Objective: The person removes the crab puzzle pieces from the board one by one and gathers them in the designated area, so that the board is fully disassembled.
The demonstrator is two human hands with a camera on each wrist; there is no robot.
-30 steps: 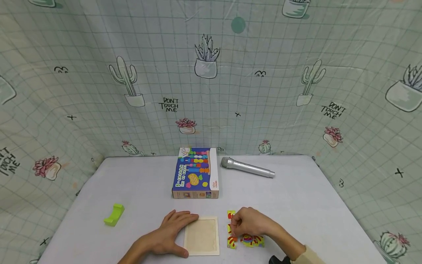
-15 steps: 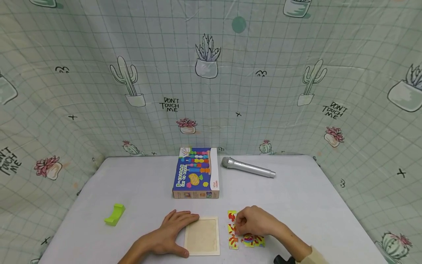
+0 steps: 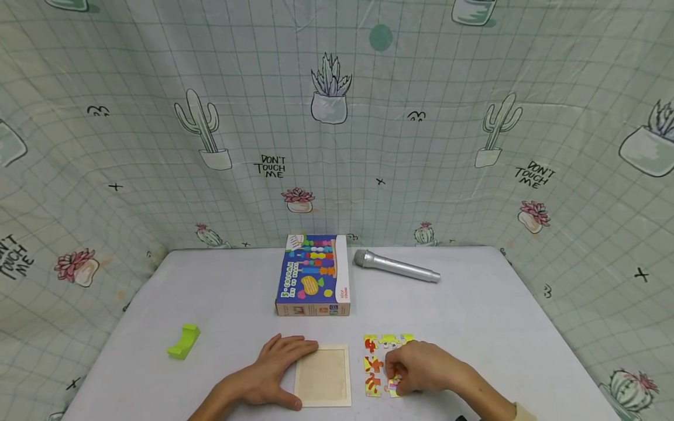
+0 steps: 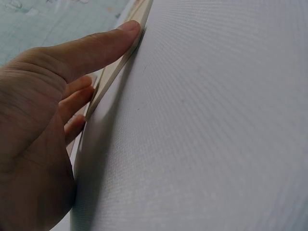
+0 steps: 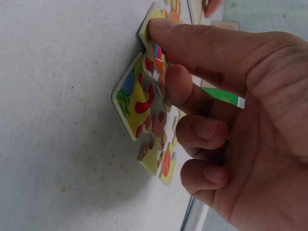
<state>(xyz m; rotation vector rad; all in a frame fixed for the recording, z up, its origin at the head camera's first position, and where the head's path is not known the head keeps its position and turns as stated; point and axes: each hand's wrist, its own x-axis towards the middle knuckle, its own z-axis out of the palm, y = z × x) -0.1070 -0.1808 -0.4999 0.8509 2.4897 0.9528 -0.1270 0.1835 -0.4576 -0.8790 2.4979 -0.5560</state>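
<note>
My left hand [image 3: 274,371] rests at the left side of a shallow square wooden puzzle tray [image 3: 348,374]. Its thumb touches the near corner and its index finger the far one; the left wrist view shows the thumb on the tray's edge [image 4: 115,73]. To the right of the tray, my right hand [image 3: 421,365] bends over jigsaw pieces and pinches a yellow puzzle piece [image 5: 157,52] with pink and blue patches, low at the table. A corner piece [image 5: 134,98] with red, blue and green shapes lies beside it. The palm hides some pieces in the head view.
Other yellow and red puzzle pieces [image 3: 371,365] lie in loose rows on the white table. A toy box [image 3: 313,278] stands behind the tray, with a silver microphone [image 3: 397,267] to its right. At the left lies a green curved block [image 3: 184,342].
My right hand has shifted right and a little nearer, uncovering pieces in the left column and the far row. My left hand and the tray have stayed put.
</note>
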